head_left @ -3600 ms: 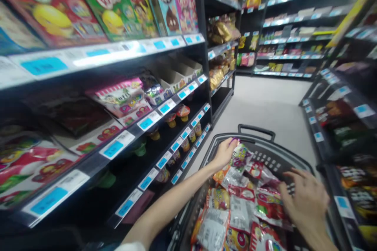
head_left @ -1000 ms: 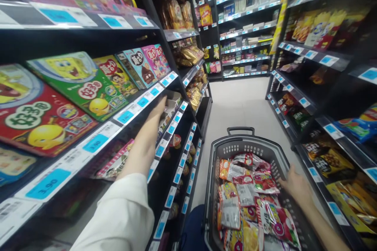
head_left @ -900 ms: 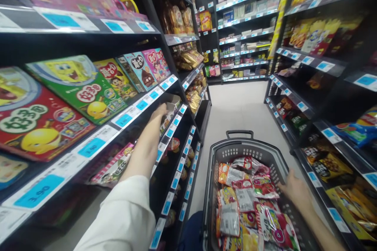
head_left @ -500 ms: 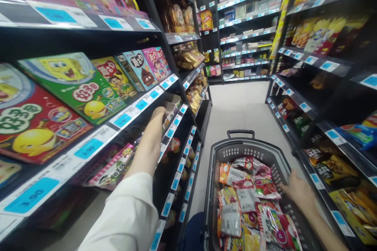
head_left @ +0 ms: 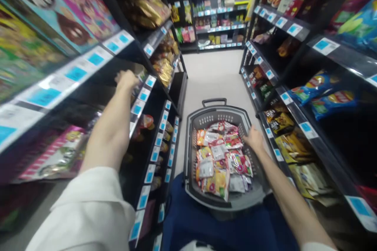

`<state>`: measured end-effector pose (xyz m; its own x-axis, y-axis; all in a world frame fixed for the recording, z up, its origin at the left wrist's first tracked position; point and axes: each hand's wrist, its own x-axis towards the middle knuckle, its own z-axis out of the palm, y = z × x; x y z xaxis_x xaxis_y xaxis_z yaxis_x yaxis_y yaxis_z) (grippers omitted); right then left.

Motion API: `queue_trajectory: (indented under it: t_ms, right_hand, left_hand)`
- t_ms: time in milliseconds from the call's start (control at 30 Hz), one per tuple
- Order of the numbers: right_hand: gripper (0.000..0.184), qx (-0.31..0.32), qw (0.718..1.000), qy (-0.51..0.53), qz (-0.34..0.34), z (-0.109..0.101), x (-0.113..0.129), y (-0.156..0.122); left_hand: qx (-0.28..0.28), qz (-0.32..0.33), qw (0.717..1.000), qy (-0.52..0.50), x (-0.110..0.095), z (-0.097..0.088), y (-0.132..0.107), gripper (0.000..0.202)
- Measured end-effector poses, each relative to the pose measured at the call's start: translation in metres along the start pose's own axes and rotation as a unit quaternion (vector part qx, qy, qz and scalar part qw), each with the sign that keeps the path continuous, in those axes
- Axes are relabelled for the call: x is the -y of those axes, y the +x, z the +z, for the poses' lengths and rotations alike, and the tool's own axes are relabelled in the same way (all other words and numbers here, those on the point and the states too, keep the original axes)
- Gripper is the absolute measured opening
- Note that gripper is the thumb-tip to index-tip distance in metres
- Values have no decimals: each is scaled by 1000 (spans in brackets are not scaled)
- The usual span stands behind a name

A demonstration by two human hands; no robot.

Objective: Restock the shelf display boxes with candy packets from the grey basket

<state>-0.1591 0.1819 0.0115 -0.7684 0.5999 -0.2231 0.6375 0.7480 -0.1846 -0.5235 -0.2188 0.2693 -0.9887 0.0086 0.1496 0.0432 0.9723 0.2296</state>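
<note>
My left hand reaches into a shelf on the left, under the row of boxed snacks. It is beside an open display box; its fingers are blurred and partly hidden, so what they hold, if anything, does not show. A striped pink-and-white snack bag lies on the same shelf, nearer to me. My right hand grips the right rim of a grey shopping basket, its thumb on the inner side. Inside the basket lie several candy packets, mostly red, orange and yellow.
Boxed snacks fill the upper left shelf, whose price-tag edge runs above my left forearm. Bagged snacks line the right shelves. The pale floor leads to a stocked shelf unit at the far end.
My view has tipped down, bringing the whole basket and my legs into sight. My left hand still reaches into the shelf by the box. My right hand remains at the basket's right rim.
</note>
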Motion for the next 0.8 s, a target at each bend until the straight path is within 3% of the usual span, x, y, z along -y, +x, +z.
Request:
queue_trajectory:
  t_ms: [133,200,233,300,367,467,500,600,800]
  right_hand:
    - [56,-2,1000,-8,-6,0,2,6]
    - [57,-4,1000,-5,-11,-3,4,9]
    - [57,-4,1000,-2,-12,-4,5,11]
    - [57,-5,1000,4,-12,-5,7,15]
    - [58,-5,1000,8,-8,-5,9,20]
    - [65,-6,1000,8,3,-2,12,27]
    - [67,-6,1000,9,6,-2,13,28]
    - [66,-3,1000,15,9,-2,13,30]
    - [75,14,999,47,1,-5,10,35]
  left_hand:
    - [5,-24,999,-30,-39,26,-36,45]
    - [-39,17,998,-55,-55,51,-79,49]
    - [-88,51,992,-75,-61,66,-108,54]
    - [-115,121,980,-104,-67,104,-172,57]
    - [-49,128,986,-97,-66,145,-236,65]
    - [148,30,988,-9,-52,192,-310,82]
    - [176,5,984,13,-47,202,-326,83]
    - [184,-10,982,48,-34,212,-353,80]
    - [169,-22,981,92,-33,211,-368,78]
